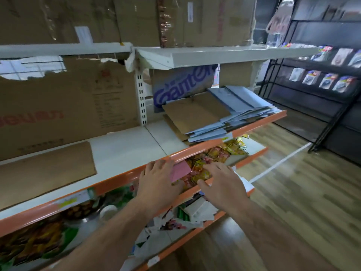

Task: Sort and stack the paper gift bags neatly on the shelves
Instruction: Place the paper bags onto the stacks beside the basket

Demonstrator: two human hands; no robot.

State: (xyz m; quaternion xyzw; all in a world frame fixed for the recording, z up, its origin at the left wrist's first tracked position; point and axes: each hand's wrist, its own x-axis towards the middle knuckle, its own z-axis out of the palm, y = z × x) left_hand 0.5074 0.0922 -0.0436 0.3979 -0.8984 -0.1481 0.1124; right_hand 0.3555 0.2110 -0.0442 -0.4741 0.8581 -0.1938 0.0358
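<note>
Shop shelves (125, 145) face us; our left hand (158, 180) touches a pink bag (180, 171), grip loose, right hand (220, 182) open above shiny packets (199, 173).

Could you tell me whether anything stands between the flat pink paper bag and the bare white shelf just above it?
Yes: the orange shelf lip runs directly above the pink paper bag, and the left hand rests there.

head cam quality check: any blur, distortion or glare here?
Head view: wide-angle bending is strong, the orange shelf edge bows; motion blur softens the left hand, the right hand and the carton print; the stacked paper bags stay readable; a pale sheen shows on the wood floor; lighting is otherwise even.
</note>
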